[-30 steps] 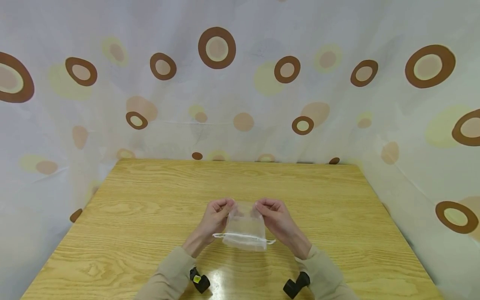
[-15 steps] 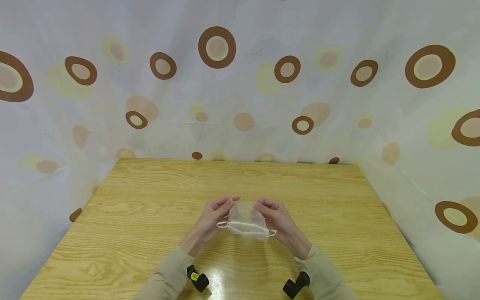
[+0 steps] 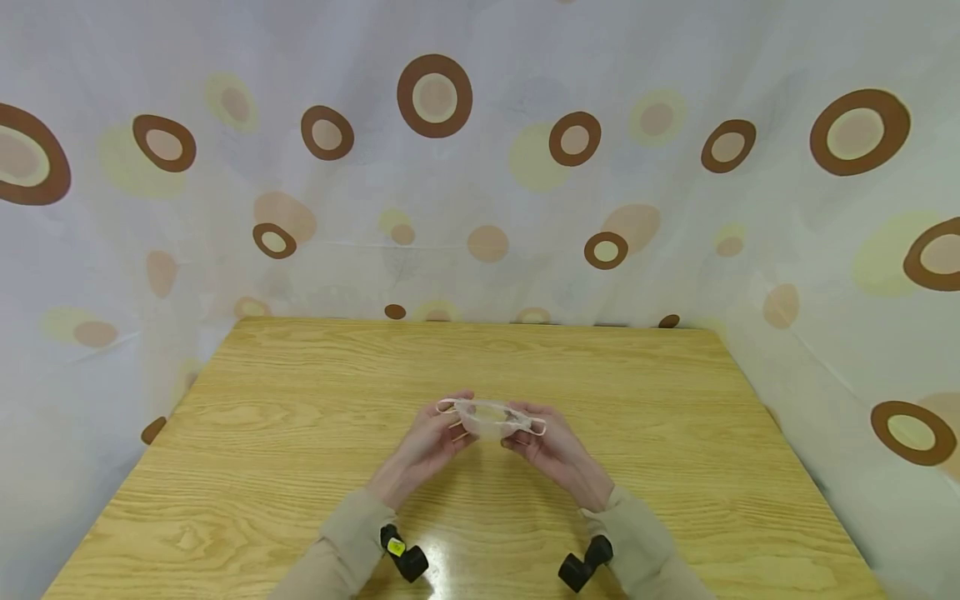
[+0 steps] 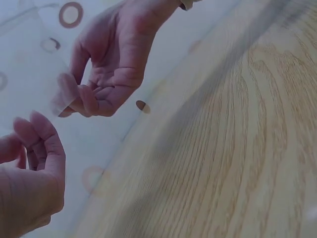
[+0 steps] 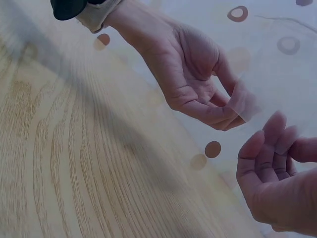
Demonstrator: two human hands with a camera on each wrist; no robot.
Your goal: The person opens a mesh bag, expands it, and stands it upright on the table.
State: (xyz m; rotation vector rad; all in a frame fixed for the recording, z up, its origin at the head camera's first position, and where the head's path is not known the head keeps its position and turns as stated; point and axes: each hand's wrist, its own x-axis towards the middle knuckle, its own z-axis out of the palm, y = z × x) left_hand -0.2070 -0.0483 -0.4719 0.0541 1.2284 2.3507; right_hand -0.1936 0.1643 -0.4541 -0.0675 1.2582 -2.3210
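A small sheer white drawstring bag [image 3: 489,430] is held up between both hands over the table. Its mouth faces the head camera, and white cord loops [image 3: 538,427] stick out at either side. My left hand [image 3: 422,447] pinches one corner of the bag. The opposite corner is pinched by my right hand [image 3: 561,454]. In the left wrist view the sheer fabric [image 4: 63,96] shows at the fingertips of the right hand [image 4: 111,64]. From the right wrist the left hand [image 5: 190,74] appears, gripping the fabric's edge. Nothing is visible inside the bag.
Under the hands lies a wood-grain table [image 3: 315,367]. A white curtain [image 3: 495,192] with brown and yellow circles encloses its back and sides. Black wrist cameras [image 3: 408,560] sit at both sleeve cuffs.
The bag has swung from hanging toward me, flat with its cord end low, up to a level pose with its mouth facing the camera. Both hands have turned with it, keeping hold.
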